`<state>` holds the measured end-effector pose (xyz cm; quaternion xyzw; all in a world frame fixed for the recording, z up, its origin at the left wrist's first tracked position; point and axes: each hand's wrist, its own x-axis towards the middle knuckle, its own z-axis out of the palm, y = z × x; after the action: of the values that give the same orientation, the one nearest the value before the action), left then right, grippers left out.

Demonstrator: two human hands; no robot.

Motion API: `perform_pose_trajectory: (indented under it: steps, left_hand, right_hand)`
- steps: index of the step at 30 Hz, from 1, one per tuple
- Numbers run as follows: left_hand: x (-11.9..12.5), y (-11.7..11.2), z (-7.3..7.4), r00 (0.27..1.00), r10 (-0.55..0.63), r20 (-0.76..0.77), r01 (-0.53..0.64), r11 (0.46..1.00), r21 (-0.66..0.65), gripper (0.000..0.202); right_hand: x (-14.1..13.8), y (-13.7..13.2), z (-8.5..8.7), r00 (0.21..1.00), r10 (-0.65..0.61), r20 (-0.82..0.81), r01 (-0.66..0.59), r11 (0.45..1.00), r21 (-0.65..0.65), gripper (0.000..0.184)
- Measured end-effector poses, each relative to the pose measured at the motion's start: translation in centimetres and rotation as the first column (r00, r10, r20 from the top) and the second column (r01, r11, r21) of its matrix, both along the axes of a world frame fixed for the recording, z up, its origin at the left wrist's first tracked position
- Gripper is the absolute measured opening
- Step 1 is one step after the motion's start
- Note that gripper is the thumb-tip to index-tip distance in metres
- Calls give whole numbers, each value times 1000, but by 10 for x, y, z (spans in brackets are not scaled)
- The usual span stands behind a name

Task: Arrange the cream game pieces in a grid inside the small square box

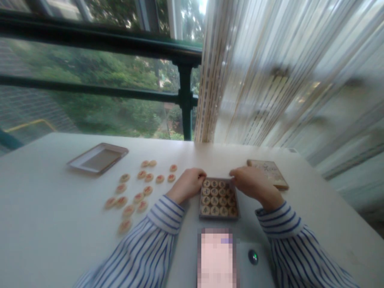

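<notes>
Evidently, both hands are at the far corners of a shallow box (219, 217) of round pieces on the bench (60, 196).
The left hand (188, 185) is at the far left corner, its fingers curled in with the tips close together; the right hand (255, 184) is at the far right corner, its fingers bent and partly hidden. Whether either set grips the rim or a piece, I cannot tell. Between the hands, the box holds dark-lettered discs (214, 201) lying flat in rows. Left of the left hand, loose discs (148, 191), mostly red-marked, lie scattered, some touching. Farther left is a shallow tray (102, 159); at right, a flat tan box (271, 172) lies partly behind the right hand. Nearest are a pixelated rectangle (216, 256) and, to its right, a dark rounded object (253, 257) showing green light.
</notes>
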<state>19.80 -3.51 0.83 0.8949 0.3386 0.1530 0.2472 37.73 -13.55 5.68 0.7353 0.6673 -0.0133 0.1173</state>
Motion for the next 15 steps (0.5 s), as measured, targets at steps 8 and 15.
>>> perform_pose_trajectory:
  steps: [8, 15]
  left_hand:
    - [0, 0, 0, 1000, 8, 12, -8, 1000, -16, 28]
    - [0, 0, 0, 1000, 21, 1, -21, 999, -28, 28]
  right_hand:
    - [2, 1, -7, 1000, 2, 23, -1, 999, -32, 30]
    - [3, 3, -10, 1000, 8, 12, -8, 999, -31, 29]
